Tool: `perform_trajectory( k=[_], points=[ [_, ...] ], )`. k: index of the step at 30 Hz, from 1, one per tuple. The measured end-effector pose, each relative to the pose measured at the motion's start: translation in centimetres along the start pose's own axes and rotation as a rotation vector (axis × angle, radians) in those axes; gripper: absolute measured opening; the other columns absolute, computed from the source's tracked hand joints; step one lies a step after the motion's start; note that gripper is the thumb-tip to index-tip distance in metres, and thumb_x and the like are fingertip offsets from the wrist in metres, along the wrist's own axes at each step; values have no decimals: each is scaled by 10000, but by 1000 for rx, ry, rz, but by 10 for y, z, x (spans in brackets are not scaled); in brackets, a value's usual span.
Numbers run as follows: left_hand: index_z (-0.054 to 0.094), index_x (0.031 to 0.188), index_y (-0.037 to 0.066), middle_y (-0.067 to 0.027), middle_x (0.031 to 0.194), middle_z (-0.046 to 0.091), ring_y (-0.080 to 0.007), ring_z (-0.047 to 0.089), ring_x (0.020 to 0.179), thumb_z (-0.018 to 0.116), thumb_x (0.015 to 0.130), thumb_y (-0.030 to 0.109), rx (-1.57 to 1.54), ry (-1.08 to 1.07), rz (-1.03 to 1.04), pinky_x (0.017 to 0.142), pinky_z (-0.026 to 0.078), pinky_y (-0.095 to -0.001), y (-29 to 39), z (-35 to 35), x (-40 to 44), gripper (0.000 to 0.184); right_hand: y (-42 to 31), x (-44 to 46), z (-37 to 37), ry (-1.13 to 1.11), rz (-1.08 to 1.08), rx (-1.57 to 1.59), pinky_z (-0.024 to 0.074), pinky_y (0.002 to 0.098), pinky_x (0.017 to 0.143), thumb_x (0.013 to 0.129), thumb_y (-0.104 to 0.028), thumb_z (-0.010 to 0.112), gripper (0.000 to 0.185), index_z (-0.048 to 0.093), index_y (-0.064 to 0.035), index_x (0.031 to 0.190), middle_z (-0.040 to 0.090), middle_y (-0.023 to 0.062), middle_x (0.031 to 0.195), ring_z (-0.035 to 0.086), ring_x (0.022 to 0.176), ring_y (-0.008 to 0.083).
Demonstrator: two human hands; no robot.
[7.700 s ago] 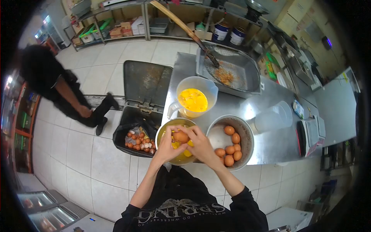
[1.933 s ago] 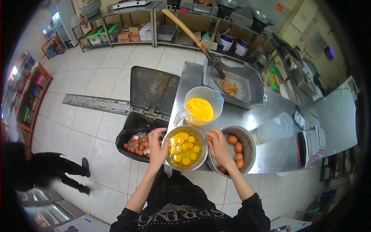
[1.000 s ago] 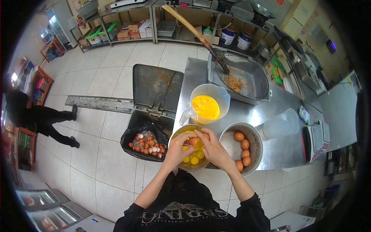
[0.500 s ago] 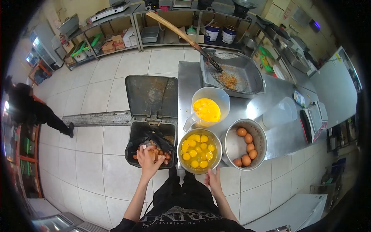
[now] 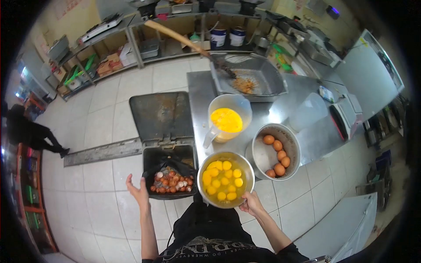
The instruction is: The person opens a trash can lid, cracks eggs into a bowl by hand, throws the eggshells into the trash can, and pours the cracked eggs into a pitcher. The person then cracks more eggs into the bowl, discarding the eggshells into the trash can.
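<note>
My right hand point(image 5: 251, 203) grips the near right rim of a steel mixing bowl point(image 5: 251, 180) at the table's front edge. In the bowl are many raw egg yolks point(image 5: 224, 180) in clear whites. My left hand point(image 5: 138, 191) has its fingers apart and holds nothing, just left of a dark bin point(image 5: 169, 152). Inside the lined bin lies a heap of broken eggshells point(image 5: 172, 180). Right of the bowl, a metal pot point(image 5: 265, 154) contains several brown eggs point(image 5: 281, 155). Behind the bowl stands a translucent measuring jug point(image 5: 245, 109) with yellow beaten egg point(image 5: 226, 120).
On the steel table point(image 5: 199, 98) stand a grey tub point(image 5: 272, 72) with a long-handled wire strainer point(image 5: 175, 36), a clear plastic container point(image 5: 308, 113) and a scale point(image 5: 346, 118). The bin's lid point(image 5: 160, 116) is raised. Another person point(image 5: 33, 133) stands at far left.
My left hand has let go of the eggshell and moved left, out from over the bin. My right hand has closed on the bowl's rim. The camera view has shifted and turned slightly.
</note>
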State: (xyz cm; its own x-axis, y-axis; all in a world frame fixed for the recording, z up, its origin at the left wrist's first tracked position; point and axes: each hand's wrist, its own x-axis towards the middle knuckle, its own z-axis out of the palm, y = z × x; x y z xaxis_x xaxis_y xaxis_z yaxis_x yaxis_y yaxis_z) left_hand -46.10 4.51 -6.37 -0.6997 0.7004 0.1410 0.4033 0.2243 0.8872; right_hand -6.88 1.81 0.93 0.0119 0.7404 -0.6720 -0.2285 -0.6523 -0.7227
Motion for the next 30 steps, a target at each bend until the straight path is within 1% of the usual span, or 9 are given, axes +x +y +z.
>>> perform_trajectory(
  k=[3, 9, 16, 22, 24, 26, 27, 28, 30],
  points=[
    [415, 1303, 42, -142, 1337, 411, -284, 345, 1269, 623, 852, 175, -66, 42, -23, 1074, 234, -396, -17, 5, 13, 514, -36, -36, -3, -8, 139, 85, 331, 268, 290, 782, -131, 469, 233, 466, 14, 963, 491, 81, 544, 441, 340, 156],
    [407, 1313, 35, -134, 1343, 416, -272, 355, 1272, 589, 876, 157, -103, 73, -42, 1082, 230, -391, -1, 35, 18, 489, -101, -62, -74, -18, 32, 280, 371, 263, 314, 818, -147, 469, 172, 523, -2, 891, 499, 56, 516, 455, 344, 146],
    [410, 1313, 48, -138, 1350, 410, -284, 356, 1258, 572, 889, 147, -139, 172, -98, 1067, 247, -394, -9, 85, 24, 465, -237, -63, -161, 208, -424, 261, 421, 271, 337, 799, -105, 461, 195, 553, 44, 884, 586, 88, 599, 497, 362, 145],
    [423, 1306, 48, -167, 1337, 415, -318, 394, 1214, 574, 887, 136, -39, 391, -121, 1023, 301, -416, 5, 107, 1, 455, -317, 1, -288, 290, -602, 41, 325, 258, 265, 765, -88, 431, 225, 512, 74, 899, 542, 118, 595, 472, 364, 135],
    [420, 1316, 79, -209, 1328, 415, -350, 406, 1204, 612, 864, 186, -19, 458, -8, 997, 343, -442, 26, 110, -20, 503, -335, 19, -317, 407, -575, -43, 289, 253, 257, 747, -96, 428, 245, 486, 92, 892, 513, 128, 581, 451, 356, 144],
    [383, 1291, -83, -329, 1315, 382, -404, 373, 1252, 665, 807, 171, 10, 490, -166, 1049, 303, -443, 44, 112, -42, 615, -348, 37, -336, 386, -596, -25, 268, 254, 256, 742, -108, 427, 256, 472, 104, 878, 504, 140, 566, 433, 343, 149],
    [414, 1249, -63, -301, 1195, 453, -393, 453, 1117, 685, 788, 116, -89, 537, 634, 964, 379, -475, -10, 112, -39, 564, -354, 47, -346, 387, -581, 0, 273, 251, 248, 752, -108, 423, 232, 455, 67, 900, 493, 115, 540, 424, 326, 141],
    [414, 1249, -63, -301, 1195, 453, -393, 453, 1117, 685, 788, 116, -76, 543, 628, 964, 379, -475, 3, 114, -50, 564, -358, 55, -354, 388, -567, 27, 278, 248, 240, 763, -108, 419, 212, 439, 30, 923, 481, 90, 513, 415, 309, 132],
    [404, 1250, -62, -305, 1189, 457, -405, 469, 1097, 698, 788, 146, 244, 623, -92, 964, 375, -491, 33, 111, -61, 586, -365, 68, -366, 376, -547, 24, 281, 251, 237, 760, -107, 423, 212, 436, 30, 920, 481, 91, 513, 416, 308, 132]
  ],
)
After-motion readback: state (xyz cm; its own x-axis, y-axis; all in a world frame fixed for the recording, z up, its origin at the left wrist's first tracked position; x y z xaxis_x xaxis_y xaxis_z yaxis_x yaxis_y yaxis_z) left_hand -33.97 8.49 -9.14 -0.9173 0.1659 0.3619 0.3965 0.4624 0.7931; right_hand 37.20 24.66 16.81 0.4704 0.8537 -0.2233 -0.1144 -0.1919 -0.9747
